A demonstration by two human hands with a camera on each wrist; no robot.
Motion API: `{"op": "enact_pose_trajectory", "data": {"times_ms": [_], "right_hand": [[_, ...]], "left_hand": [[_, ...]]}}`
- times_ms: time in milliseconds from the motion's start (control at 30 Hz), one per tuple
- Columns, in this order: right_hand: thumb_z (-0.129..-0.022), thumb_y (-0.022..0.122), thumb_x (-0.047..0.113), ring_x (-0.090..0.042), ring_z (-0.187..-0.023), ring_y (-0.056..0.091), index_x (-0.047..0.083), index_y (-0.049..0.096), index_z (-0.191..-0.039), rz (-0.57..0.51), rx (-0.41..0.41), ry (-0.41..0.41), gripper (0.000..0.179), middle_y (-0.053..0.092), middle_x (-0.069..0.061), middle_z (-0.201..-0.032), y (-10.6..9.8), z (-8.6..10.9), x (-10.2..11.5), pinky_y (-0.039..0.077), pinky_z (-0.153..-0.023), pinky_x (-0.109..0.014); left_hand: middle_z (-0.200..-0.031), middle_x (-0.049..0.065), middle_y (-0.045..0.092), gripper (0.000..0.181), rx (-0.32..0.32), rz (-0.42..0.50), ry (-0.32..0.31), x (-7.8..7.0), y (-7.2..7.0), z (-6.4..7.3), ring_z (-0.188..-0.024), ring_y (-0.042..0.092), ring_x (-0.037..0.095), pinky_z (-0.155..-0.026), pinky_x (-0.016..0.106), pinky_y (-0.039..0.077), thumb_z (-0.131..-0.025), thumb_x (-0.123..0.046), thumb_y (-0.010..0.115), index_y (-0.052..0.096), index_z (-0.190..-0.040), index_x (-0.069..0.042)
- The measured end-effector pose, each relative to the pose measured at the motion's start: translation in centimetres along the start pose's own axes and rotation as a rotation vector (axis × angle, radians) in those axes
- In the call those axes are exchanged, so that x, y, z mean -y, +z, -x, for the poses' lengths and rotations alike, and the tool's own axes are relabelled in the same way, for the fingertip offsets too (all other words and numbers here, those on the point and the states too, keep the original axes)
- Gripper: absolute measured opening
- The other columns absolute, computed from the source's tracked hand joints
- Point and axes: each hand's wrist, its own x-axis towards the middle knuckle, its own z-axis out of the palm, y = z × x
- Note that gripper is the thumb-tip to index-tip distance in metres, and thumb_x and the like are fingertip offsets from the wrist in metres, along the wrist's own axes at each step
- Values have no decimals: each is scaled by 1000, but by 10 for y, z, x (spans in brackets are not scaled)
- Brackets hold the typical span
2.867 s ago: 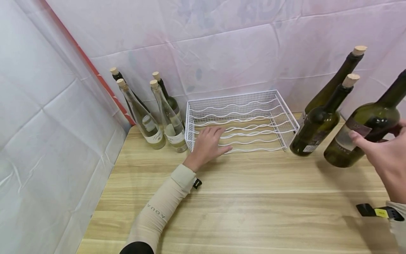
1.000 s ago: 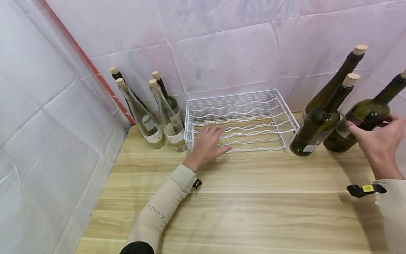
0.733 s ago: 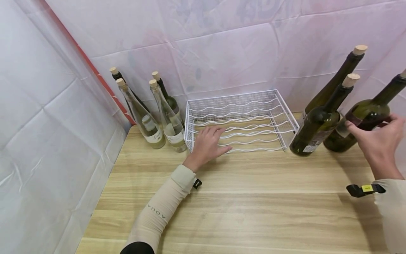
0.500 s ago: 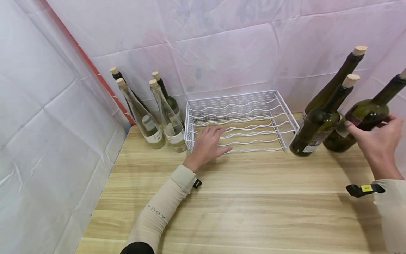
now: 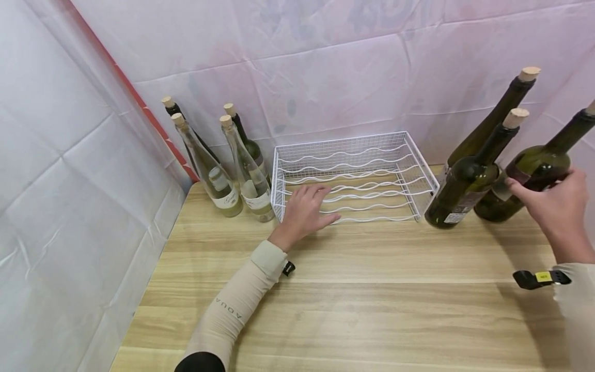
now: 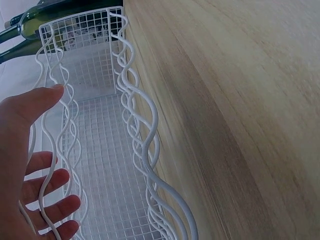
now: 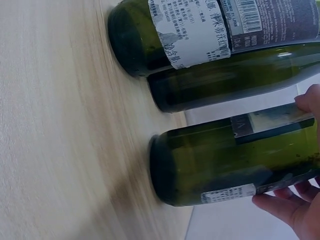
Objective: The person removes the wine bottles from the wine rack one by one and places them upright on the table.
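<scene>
My right hand (image 5: 560,206) grips a green wine bottle (image 5: 541,160) around its labelled body, thumb on the near side. In the right wrist view that wine bottle (image 7: 210,160) stands with its base at the table, beside two other dark bottles. My left hand (image 5: 302,212) rests at the front left of a white wire wine rack (image 5: 358,139), fingers extended and thumb spread. The left wrist view shows the left hand (image 6: 30,165) with its fingers among the wavy wires (image 6: 67,125) and its thumb touching one.
Two corked dark bottles, the nearer bottle (image 5: 467,181) overlapping the held one, stand right of the rack. Several corked bottles, including a clear bottle (image 5: 248,175), stand left of it. A pale cloth wall (image 5: 334,77) rises behind the wooden table (image 5: 348,310).
The right hand has moved the green wine bottle left and back, down to the table beside the other dark bottles, then held almost still. The left hand has stayed on the rack.
</scene>
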Motion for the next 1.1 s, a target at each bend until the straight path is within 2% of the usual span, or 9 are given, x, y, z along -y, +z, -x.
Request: {"op": "enact_pose_trajectory", "data": {"times_ms": [133, 233, 367, 467, 567, 633, 733, 867, 1100], "right_hand": [[-86, 81, 33, 20, -74, 40, 25, 54, -130, 14, 27, -101, 52, 44, 28, -93, -7, -1, 4, 34, -56, 0], [-89, 79, 33, 19, -66, 36, 4, 58, -128, 100, 86, -163, 53, 62, 1, -90, -13, -1, 5, 32, -51, -7], [-92, 74, 39, -2, -57, 44, -12, 58, -104, 261, 198, -183, 55, 61, -28, -76, -20, 3, 2, 33, -47, -24], [-93, 72, 44, -25, -55, 47, -9, 55, -83, 338, 264, -193, 56, 55, -20, -62, -22, 7, -1, 31, -47, -32], [-94, 68, 50, -27, -56, 44, -5, 53, -78, 397, 323, -210, 59, 47, -13, -60, -24, 13, -1, 29, -48, -33], [-96, 65, 53, -24, -57, 40, -4, 52, -79, 437, 372, -206, 61, 40, -6, -61, -26, 17, 1, 29, -49, -35], [-97, 62, 55, -36, -60, 49, -13, 54, -96, 488, 442, -211, 69, 49, -22, -66, -29, 20, 6, 40, -53, -46], [-98, 60, 57, -64, -89, 56, -22, 50, -129, 540, 534, -235, 85, 56, -50, -115, -30, 24, 18, 46, -72, -68], [-98, 57, 64, -74, -111, 45, -20, 44, -141, 569, 651, -281, 95, 45, -50, -134, -28, 33, 39, 42, -84, -78]], "left_hand": [[-143, 4, 64, 82, 44, 43, -5, 0, -1, -2, -131, 61, 28, -110, 46, 52, -84, -71, 71, 61, -144, -16], [-146, 5, 61, 85, 77, 61, -6, -1, -4, -3, -137, 55, 30, -115, 47, 48, -84, -72, 70, 56, -147, -16], [-148, 8, 58, 87, 81, 68, 4, -1, -11, -4, -141, 51, 32, -118, 48, 45, -85, -72, 69, 52, -150, -17], [-147, 9, 58, 87, 49, 73, 25, -1, -20, -4, -142, 50, 34, -121, 48, 42, -85, -70, 71, 52, -149, -15], [-144, 11, 61, 85, -23, 72, 62, 1, -27, -3, -142, 51, 36, -124, 47, 40, -83, -68, 75, 56, -146, -13], [-142, 11, 63, 86, -73, 60, 83, 4, -33, 0, -141, 52, 36, -124, 46, 39, -81, -67, 78, 58, -144, -12], [-141, 13, 64, 89, -126, 48, 100, 10, -39, 7, -141, 53, 38, -122, 47, 42, -77, -66, 81, 60, -142, -9], [-146, 13, 61, 93, -116, 57, 101, 18, -52, 20, -144, 49, 39, -122, 50, 41, -77, -67, 80, 58, -145, -8], [-149, 14, 58, 94, -117, 103, 122, 40, -71, 43, -147, 47, 38, -127, 47, 35, -78, -66, 81, 54, -148, -8]]}}
